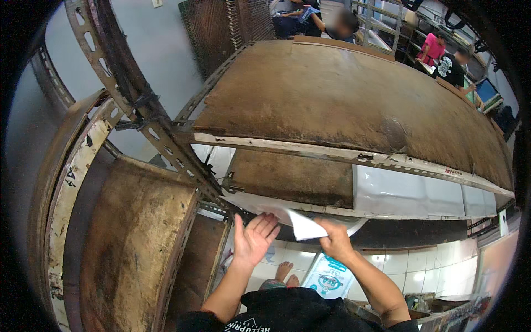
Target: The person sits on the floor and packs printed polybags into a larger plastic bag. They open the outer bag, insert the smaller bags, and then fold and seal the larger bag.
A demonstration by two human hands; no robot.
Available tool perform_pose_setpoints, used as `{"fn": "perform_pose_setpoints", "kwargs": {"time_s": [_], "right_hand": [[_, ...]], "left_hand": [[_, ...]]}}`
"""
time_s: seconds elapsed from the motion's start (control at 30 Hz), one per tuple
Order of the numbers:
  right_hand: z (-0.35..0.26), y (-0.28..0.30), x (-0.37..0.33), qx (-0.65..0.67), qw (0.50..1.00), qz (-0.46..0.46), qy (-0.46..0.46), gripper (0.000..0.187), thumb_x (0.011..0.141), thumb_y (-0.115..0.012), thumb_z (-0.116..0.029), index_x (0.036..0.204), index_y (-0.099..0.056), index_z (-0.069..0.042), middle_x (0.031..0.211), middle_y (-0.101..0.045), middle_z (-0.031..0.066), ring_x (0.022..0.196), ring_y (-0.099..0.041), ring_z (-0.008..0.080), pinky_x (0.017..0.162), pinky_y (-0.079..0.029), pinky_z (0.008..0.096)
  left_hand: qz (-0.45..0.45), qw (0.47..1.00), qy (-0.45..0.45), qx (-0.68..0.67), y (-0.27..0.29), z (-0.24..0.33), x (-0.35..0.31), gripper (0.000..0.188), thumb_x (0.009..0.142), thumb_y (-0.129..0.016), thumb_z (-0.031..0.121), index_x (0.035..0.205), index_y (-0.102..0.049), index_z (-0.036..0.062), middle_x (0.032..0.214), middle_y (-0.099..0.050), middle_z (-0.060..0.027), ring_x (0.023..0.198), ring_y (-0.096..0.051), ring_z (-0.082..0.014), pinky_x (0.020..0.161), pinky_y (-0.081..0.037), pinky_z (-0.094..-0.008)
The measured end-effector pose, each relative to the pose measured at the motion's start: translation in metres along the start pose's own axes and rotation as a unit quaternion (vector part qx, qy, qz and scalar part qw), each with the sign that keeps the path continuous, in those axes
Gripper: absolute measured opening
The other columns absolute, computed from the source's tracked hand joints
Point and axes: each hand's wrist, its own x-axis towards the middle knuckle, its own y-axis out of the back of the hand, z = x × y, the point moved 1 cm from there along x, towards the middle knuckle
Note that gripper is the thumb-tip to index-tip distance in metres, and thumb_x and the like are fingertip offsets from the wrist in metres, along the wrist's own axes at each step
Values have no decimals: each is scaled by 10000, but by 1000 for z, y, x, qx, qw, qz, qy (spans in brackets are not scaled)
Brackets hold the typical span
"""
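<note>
My right hand (335,239) is closed on the near edge of a thin white sheet (303,226), which looks like paper or plastic film. One corner of the sheet folds over beside my fingers. Its far part runs left along the lower shelf's front rail. To the left, my left hand (255,239) is turned palm up with fingers spread, holding nothing. Its fingertips are close to the sheet; whether they touch it I cannot tell. On the lower shelf (293,180) beyond, white flat packs or sheets (409,191) lie toward the right.
A large stained brown board (332,94) forms the upper shelf, edged by a metal rail (310,148). Slotted metal posts (91,47) and another rack (133,221) stand at left. A blue-and-white package (330,276) rests on the tiled floor by my feet. Several people are at the back.
</note>
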Motion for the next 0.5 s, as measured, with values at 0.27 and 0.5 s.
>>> {"fn": "perform_pose_setpoints", "kwargs": {"time_s": [0.27, 0.5], "right_hand": [[-14, 14, -43, -33, 992, -37, 117, 347, 632, -586, 70, 952, -620, -63, 898, -656, 101, 794, -650, 272, 702, -535, 345], [1, -5, -94, -33, 987, -66, 146, 441, 638, -658, -5, 1065, -566, -60, 958, -644, 102, 812, -646, 264, 700, -549, 339]], "left_hand": [[125, 989, 75, -6, 6, -13, 2, 750, 778, -557, 617, 1113, -463, -48, 1091, -545, -161, 1021, -510, -318, 975, -353, -471], [104, 974, 164, 114, 12, -24, 14, 314, 877, -551, 280, 1020, -465, 14, 914, -573, -184, 853, -571, -306, 820, -458, -445]]}}
